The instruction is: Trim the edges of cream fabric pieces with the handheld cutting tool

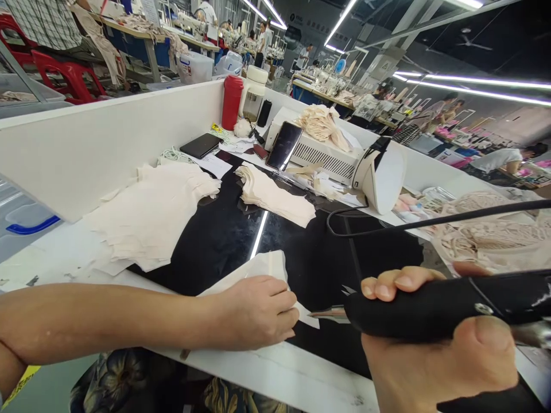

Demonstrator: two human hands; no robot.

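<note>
Currently, left hand (258, 312): my fingers close on the cream fabric panel (269, 265), presumably steadying it.
Right hand (430, 361): wrapped round my black-handled tool (408, 317), metal tip (330, 314) at panel's edge.

Person has 2 hands, left hand (258, 312) and right hand (434, 358), both bare, above white tabletop (301, 376). Left forearm (129, 315) is bare too. Below the tabletop's near edge, lap clothing (123, 376) is dark, with large floral print: greyish bloom, gold-tan leafy shapes.
</note>
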